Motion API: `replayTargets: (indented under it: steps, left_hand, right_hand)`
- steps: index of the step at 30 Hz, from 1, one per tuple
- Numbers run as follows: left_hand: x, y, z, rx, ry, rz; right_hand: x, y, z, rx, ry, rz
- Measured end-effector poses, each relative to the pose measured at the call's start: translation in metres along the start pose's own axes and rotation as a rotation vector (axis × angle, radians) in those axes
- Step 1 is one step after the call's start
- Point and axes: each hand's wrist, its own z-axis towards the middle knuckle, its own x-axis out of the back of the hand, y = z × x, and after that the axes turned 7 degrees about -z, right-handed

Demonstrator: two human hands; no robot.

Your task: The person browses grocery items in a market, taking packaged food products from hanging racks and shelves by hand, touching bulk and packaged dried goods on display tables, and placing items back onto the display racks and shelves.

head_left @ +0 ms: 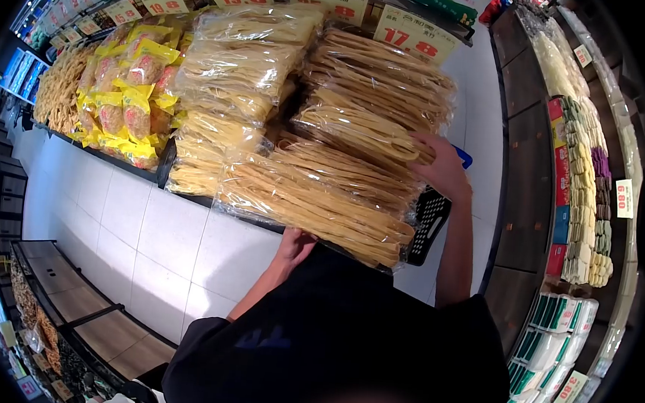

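Clear plastic packs of dried bean curd sticks (315,201) lie stacked on the display, the front one running along its near edge. Below that front pack is my left hand (297,245); its fingers are tucked at the edge and mostly hidden. My right hand (441,167) reaches up on the right, its fingers bent around the end of a bean curd stick pack (357,122) in the middle of the stack. Behind it lie more packs of darker sticks (378,76). Paler packs (230,85) fill the section to the left.
Price cards (415,39) line the back of the display. Yellow-topped bags (138,101) sit farther left. A black perforated basket (430,221) with a blue part (463,158) is beside the right end. Shelves with packaged goods (578,187) stand right, across the tiled floor (162,225).
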Motion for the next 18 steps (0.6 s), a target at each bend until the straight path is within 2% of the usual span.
replayTargets:
  steps: [6,8,12,15,18]
  left_hand:
    - [0.003,0.003,0.003,0.01,0.004,-0.002]
    - [0.007,0.003,0.004,0.008,0.03,0.013]
    - [0.002,0.003,0.003,0.006,0.047,0.025]
    - [-0.001,0.002,0.004,0.006,0.076,0.035]
    - [-0.006,0.004,0.003,0.018,0.093,0.047]
  right_hand:
    - [-0.047,0.011,0.049,-0.019,0.004,-0.054]
    - [-0.065,0.022,0.06,0.043,0.051,-0.297]
    - [-0.077,0.023,0.057,0.09,0.06,-0.38]
    - [-0.082,0.023,0.043,0.12,0.1,-0.294]
    - [-0.06,-0.019,0.007,0.083,-0.094,0.046]
